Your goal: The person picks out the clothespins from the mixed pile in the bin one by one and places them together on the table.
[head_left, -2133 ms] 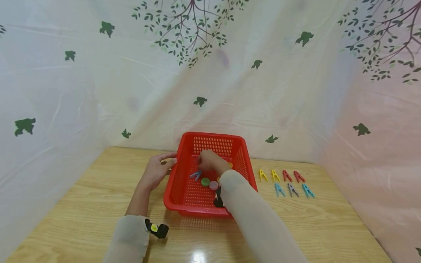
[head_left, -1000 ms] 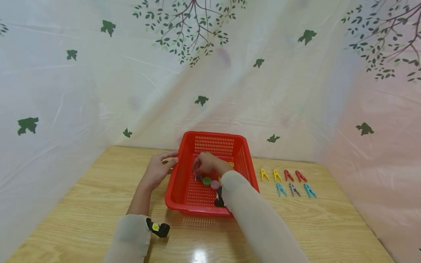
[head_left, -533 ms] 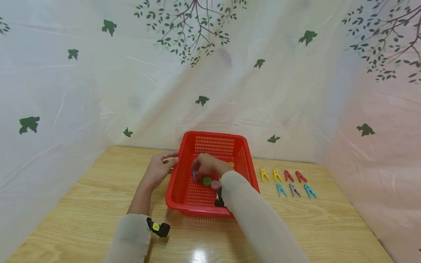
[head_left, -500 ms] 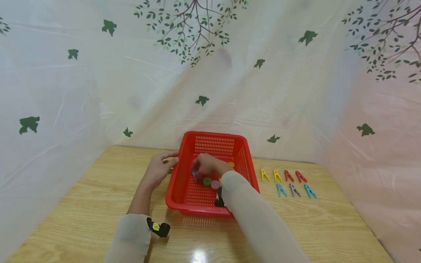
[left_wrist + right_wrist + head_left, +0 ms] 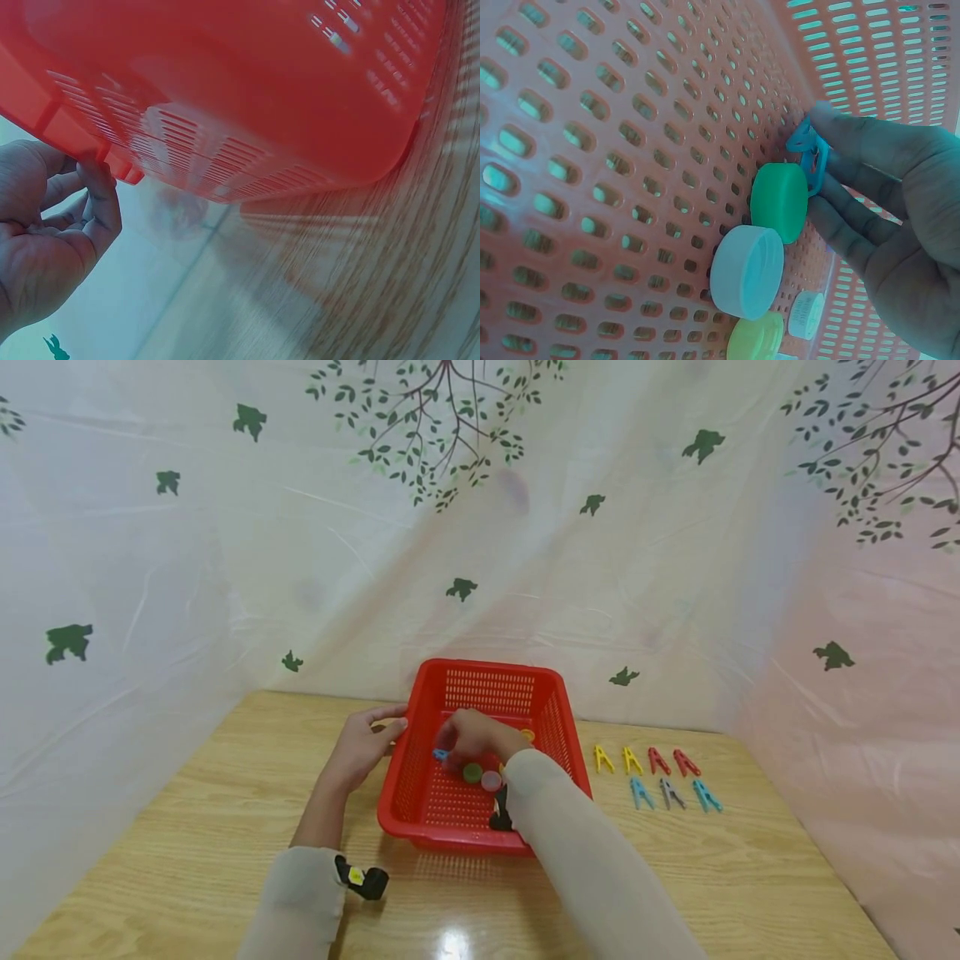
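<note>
Inside a red plastic basket (image 5: 480, 837), my right hand (image 5: 474, 735) pinches a blue clothespin (image 5: 440, 754) low near the basket's floor. The right wrist view shows the fingertips around this clothespin (image 5: 810, 154), right beside a green bottle cap (image 5: 780, 202). A pale cap (image 5: 747, 271), pinkish in the head view, and a yellow cap (image 5: 756, 337) lie close by, along with a small white cap (image 5: 806, 315). My left hand (image 5: 358, 747) grips the basket's left rim from outside, thumb and fingers bent on its edge in the left wrist view.
On the wooden table (image 5: 187, 827), right of the basket, clothespins lie in two rows: yellow (image 5: 603, 759) and red (image 5: 658, 762) behind, blue (image 5: 641, 793) and grey (image 5: 672, 793) in front. A patterned curtain (image 5: 337, 527) hangs behind and at the sides.
My right hand has come down onto the blue clothespin, which was lying loose on the basket floor, and the clothespin has turned in its fingers. The left hand stays on the rim.
</note>
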